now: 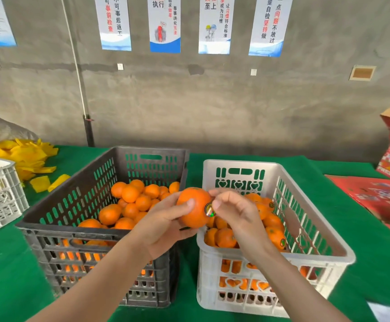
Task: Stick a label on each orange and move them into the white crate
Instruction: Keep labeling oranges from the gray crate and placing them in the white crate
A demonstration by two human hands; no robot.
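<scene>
a round bright orange fruit (193, 212) is held up over the gap between the two crates, just at the near left corner of the white slotted plastic crate (236, 163), which already holds a layer of labelled oranges. the left hand (166, 225) cups it from below and behind, fingers and thumb curled round it. the right hand (236, 212) comes in from the crate side, fingers loosely curled and holding nothing, its thumb (215, 204) pressing on the small round dark sticker label (209, 209) on the fruit's right face. the drop spot lies to the right and lower, so the left hand likely carries the fruit over the rim, away from the dark grey slotted plastic crate (73, 230).
</scene>
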